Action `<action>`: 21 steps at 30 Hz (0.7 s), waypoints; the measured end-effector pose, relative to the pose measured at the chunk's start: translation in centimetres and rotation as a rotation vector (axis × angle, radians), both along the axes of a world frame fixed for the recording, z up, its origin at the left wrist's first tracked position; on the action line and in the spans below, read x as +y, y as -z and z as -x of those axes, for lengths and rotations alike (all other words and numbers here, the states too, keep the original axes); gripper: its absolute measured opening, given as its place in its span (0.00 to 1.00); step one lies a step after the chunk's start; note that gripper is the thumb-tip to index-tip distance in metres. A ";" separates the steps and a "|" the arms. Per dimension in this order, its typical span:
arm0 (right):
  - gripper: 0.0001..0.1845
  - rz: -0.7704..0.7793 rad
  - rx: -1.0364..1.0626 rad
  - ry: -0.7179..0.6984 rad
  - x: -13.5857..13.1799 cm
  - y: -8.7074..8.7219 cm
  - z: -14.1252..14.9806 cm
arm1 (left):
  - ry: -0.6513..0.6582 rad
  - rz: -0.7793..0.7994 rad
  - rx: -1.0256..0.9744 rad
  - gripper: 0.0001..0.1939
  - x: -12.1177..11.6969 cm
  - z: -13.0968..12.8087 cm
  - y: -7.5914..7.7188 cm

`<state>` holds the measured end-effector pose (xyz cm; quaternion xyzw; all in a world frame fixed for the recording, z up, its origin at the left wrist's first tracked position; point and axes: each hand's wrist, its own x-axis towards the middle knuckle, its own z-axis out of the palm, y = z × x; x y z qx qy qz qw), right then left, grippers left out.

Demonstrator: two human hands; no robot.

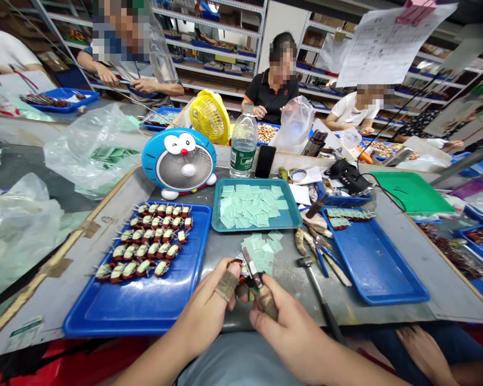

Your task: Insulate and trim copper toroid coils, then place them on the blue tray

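In the head view my left hand (207, 303), with a cloth band round one finger, pinches a small copper-wound coil (235, 263), partly hidden by the fingers. My right hand (287, 321) is closed round the wrapped handle of a tool with a flat metal blade (251, 266). Its blade lies right beside the coil; whether they touch I cannot tell. Just beyond both hands, pale green square sheets (261, 249) lie loose on the bench. More green squares (251, 206) fill a teal tray (257, 229). Rows of coils with pale tops (143, 249) sit in the left blue tray (132, 308).
To the right lie a hammer (316, 281), pliers (325, 257) and another blue tray (390, 273) with a few green-topped pieces. A blue fan (179, 161), a water bottle (242, 145) and a phone (264, 161) stand at the back. Co-workers sit opposite.
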<state>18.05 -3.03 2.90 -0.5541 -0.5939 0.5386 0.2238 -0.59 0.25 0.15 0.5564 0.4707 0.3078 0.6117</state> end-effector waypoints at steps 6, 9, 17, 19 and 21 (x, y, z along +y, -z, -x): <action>0.13 0.038 0.063 0.028 0.5 -0.6 0.0 | 0.042 0.093 -0.145 0.31 1.5 1.3 -1.0; 0.12 0.012 0.062 0.033 0.7 -0.6 0.0 | 0.064 0.105 -0.156 0.27 1.9 1.5 -1.3; 0.13 -0.006 0.051 0.001 1.0 -0.1 0.0 | 0.055 -0.050 0.063 0.19 1.5 0.6 -1.2; 0.13 -0.019 0.062 -0.020 1.0 0.0 -0.2 | 0.044 -0.081 0.105 0.18 1.4 0.5 -1.2; 0.14 -0.029 0.074 -0.051 1.1 0.0 -0.3 | 0.038 -0.100 0.133 0.17 1.2 0.3 -1.2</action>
